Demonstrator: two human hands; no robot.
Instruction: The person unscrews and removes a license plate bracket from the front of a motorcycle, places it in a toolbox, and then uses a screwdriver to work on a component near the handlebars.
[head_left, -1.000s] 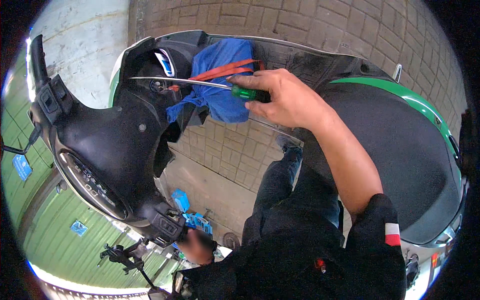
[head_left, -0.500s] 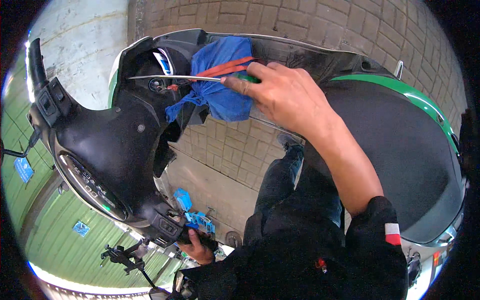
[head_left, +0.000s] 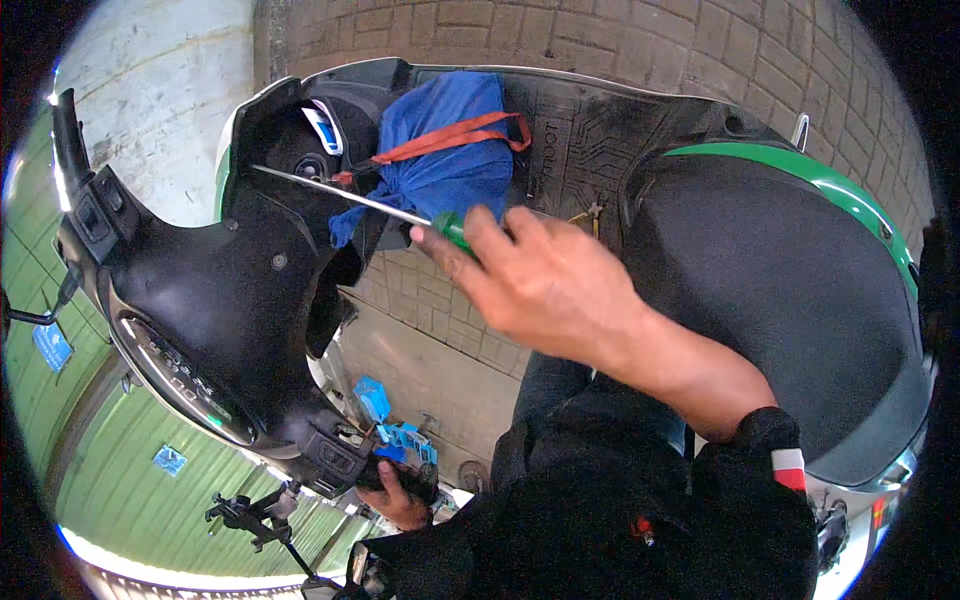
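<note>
My right hand point(head_left: 560, 280) is closed round the green handle of a long screwdriver point(head_left: 345, 193). Its thin metal shaft slants up and left, over the knot of a blue cloth bundle point(head_left: 445, 130), and the tip meets the scooter's black front inner panel point(head_left: 262, 205); whether it sits on a screw is too small to tell. A red strap point(head_left: 450, 135) lies across the bundle. At the lower left, my left hand point(head_left: 395, 498) is wrapped round the black handlebar grip point(head_left: 420, 485), its fingers partly hidden.
The black scooter seat point(head_left: 780, 290) with green side trim point(head_left: 810, 175) fills the right. A key with a red tag point(head_left: 340, 179) is by the panel. The dashboard point(head_left: 185, 375), a phone holder point(head_left: 245, 520) and the far handlebar point(head_left: 72, 140) stand at left. Paving bricks point(head_left: 600, 40) lie beyond.
My right hand has moved down and slightly nearer me, tilting the screwdriver more steeply; its tip stays by the panel. The red strap's looped end and the footboard now show. My left hand stays put.
</note>
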